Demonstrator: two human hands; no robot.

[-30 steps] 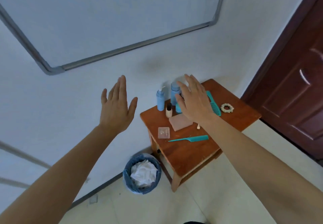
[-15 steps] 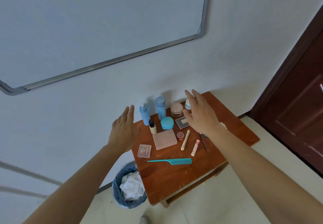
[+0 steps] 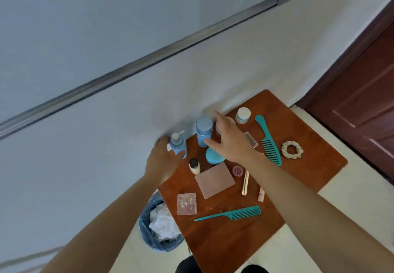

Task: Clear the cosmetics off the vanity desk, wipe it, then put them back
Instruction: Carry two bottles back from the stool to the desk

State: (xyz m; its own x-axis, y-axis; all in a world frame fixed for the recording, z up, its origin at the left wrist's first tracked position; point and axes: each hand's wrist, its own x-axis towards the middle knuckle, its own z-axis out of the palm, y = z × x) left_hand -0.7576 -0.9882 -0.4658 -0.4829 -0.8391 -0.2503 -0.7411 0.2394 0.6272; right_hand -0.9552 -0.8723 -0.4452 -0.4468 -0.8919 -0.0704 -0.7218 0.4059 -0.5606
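2 hands reach over the vanity desk (image 3: 302,179): right hand (image 3: 231,142), fingers spread, above the blue bottle (image 3: 204,131); left hand (image 3: 163,160) beside the pump bottle (image 3: 178,145), perhaps touching, grip unclear.

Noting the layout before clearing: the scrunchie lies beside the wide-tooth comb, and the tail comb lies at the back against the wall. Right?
Not quite. The head view shows the tail comb lying near the front edge of the desk, far from the wall. The scrunchie does lie beside the wide-tooth comb.
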